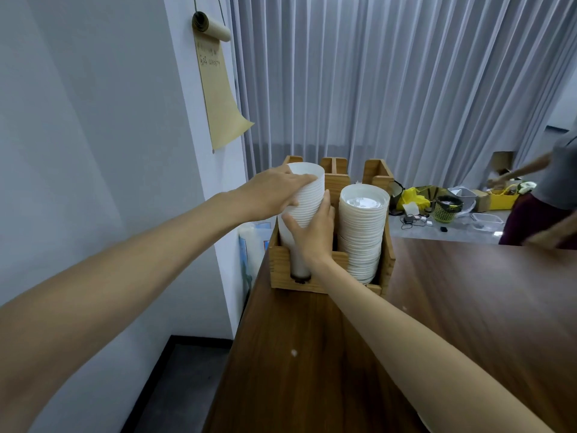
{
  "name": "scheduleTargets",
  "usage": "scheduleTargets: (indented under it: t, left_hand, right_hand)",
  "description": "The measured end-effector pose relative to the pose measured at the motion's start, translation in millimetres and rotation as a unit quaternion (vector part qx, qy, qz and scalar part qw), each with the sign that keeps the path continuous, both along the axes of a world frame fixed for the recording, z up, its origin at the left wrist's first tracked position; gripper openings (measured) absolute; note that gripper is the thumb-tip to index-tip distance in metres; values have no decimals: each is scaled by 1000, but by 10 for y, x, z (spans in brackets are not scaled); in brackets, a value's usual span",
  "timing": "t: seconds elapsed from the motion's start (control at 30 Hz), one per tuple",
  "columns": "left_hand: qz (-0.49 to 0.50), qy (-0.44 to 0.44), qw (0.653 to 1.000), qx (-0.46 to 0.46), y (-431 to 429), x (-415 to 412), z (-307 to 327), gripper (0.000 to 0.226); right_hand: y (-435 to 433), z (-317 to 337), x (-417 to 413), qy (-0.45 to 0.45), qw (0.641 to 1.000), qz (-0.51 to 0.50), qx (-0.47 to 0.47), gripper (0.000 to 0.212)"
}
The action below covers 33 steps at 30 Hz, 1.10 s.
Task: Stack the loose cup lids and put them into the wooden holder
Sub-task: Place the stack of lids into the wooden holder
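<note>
Curls the left hand (274,195) over the top rim of a ribbed white stack (307,198), seemingly nested cups, standing near upright, mouth up, in the left bay of the wooden holder (387,264); clasps its middle with the right hand (312,235). Shows the lid stack (362,232) in the right bay, axis vertical, faces up: probably light, thin, slippery, best gripped round its sides.

Own body, head view. Both my arms show bare skin along their whole visible length, wrist to frame edge. My left forearm (134,264) looks broad and stretched, being close to the wide-angle lens; my right forearm (406,342) looks slimmer. My left hand (271,195) and right hand (312,235) are bare too. Nail detail: too small to tell.
</note>
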<state>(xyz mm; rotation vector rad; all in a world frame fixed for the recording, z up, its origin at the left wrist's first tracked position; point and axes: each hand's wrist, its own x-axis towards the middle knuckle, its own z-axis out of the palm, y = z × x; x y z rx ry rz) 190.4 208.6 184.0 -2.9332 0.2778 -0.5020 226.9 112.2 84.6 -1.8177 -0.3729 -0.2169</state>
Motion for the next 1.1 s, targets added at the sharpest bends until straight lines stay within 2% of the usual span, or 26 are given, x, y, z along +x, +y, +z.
scheduleTargets:
  t: [0.13, 0.4, 0.57, 0.7, 0.77, 0.83, 0.9, 0.97, 1.1]
  left_hand:
    - [18, -6, 1000, 16, -82, 15, 9, 62]
    - [95, -11, 990, 106, -370, 134, 51, 58]
    - [136, 3, 986, 92, -533, 155, 68, 46]
    - [153, 8, 982, 107, -647, 157, 84, 44]
    - [152, 5, 985, 85, -651, 149, 67, 42]
    - [135, 2, 990, 29, -573, 128, 80, 42]
    - [105, 15, 994, -7, -421, 124, 130, 52]
    - [77, 31, 996, -9, -280, 123, 175, 63]
    - [53, 13, 998, -44, -204, 95, 111, 60]
  right_hand:
    - [22, -5, 12, 5, 1000, -2, 1, 100]
    - [15, 12, 15, 10, 1000, 1, 0, 102]
    - [21, 42, -11, 18, 1000, 2, -10, 108]
    - [40, 35, -9, -3, 999, -14, -32, 94]
    - [30, 43, -2, -2, 999, -10, -37, 95]
    - [5, 40, 0, 9, 1000, 9, -24, 104]
    - [-11, 11, 20, 13, 1000, 17, -15, 106]
    - [-11, 3, 29, 8, 1000, 17, -19, 104]
    - [-9, -2, 50, 7, 1000, 16, -25, 105]
